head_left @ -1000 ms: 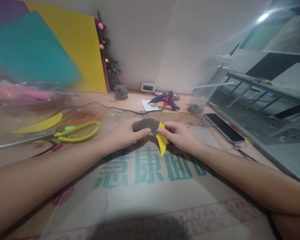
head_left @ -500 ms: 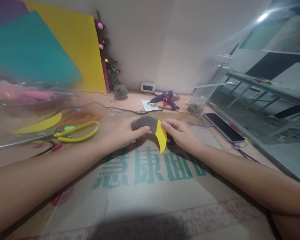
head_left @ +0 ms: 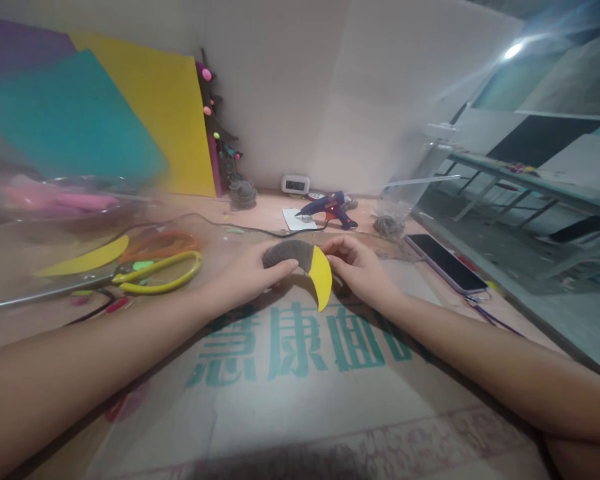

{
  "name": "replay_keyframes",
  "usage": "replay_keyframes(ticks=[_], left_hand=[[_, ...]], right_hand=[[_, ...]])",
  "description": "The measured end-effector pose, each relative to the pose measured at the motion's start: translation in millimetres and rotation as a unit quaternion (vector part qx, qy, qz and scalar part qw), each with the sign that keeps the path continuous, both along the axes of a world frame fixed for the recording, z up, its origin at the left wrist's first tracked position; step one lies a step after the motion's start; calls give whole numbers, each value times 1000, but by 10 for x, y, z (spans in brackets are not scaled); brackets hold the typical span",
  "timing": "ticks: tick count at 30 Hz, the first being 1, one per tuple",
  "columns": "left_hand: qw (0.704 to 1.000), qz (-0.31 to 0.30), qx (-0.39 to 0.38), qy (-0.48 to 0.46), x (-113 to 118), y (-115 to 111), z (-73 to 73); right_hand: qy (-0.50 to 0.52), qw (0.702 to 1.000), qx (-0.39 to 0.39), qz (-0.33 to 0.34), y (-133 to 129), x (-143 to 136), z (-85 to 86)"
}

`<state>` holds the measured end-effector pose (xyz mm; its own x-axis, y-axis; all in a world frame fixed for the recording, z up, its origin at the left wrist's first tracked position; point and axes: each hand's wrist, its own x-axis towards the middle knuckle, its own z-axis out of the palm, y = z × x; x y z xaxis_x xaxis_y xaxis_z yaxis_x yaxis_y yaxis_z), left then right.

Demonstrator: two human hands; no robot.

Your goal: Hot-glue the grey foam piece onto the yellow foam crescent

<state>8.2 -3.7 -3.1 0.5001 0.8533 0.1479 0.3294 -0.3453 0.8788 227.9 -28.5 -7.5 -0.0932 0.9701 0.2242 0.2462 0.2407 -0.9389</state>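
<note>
A yellow crescent-shaped piece [head_left: 321, 280], about half of it wrapped in grey yarn [head_left: 289, 255], is held above the printed sheet. My left hand [head_left: 250, 272] grips the wrapped end, thumb on top and the other fingers mostly hidden behind it. Close to the bare yellow tip's right edge is my right hand [head_left: 361, 268]. Its fingers are curled, with thumb and forefinger together; any strand between them is too fine to see. A small ball of grey yarn [head_left: 389, 225] lies behind the right hand.
Yellow-handled scissors [head_left: 160, 273] and another yellow crescent [head_left: 87, 257] lie at left. A glue gun [head_left: 330, 210] with a red light rests by a white card [head_left: 296, 221], its cord running left. A phone [head_left: 447, 262] lies near the table's right edge. Coloured sheets [head_left: 160, 113] stand at back left.
My right hand has shifted slightly off the crescent's edge, where its thumb was touching, and its fingers have curled more. The left hand keeps its grip. The whole view has tilted up a little.
</note>
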Motion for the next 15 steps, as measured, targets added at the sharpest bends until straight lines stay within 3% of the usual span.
replay_keyframes(ticks=[15], left_hand=[[1000, 6, 16, 11, 0, 4, 7]], right_hand=[[-32, 999, 14, 15, 20, 10, -23]])
